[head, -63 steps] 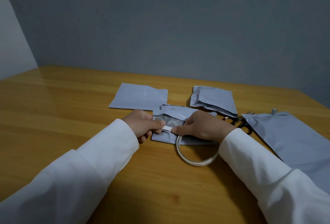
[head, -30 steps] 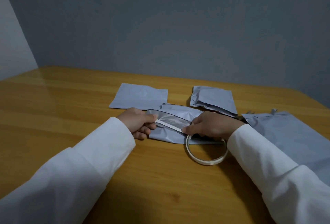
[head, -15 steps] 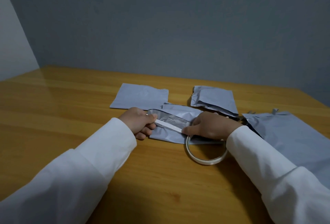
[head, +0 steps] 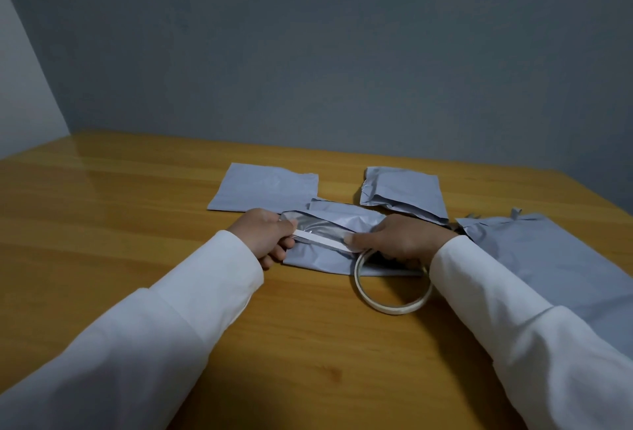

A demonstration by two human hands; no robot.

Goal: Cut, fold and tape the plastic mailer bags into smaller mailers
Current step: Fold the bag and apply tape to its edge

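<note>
Left hand (head: pixel 263 234) grip pinches tape strip (head: pixel 322 240) end, right hand (head: pixel 400 239) grip clamps tape roll (head: pixel 392 284) (strip taut over folded mailer (head: pixel 329 255)); slack risks wrinkled, crooked seam.

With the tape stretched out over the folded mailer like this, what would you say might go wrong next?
The tape strip, pulled taut between the left hand and right hand, may twist or land crooked on the folded mailer, which is already creased. The tape roll hangs from the right hand partly off the mailer, so its drag could skew the strip.
</note>
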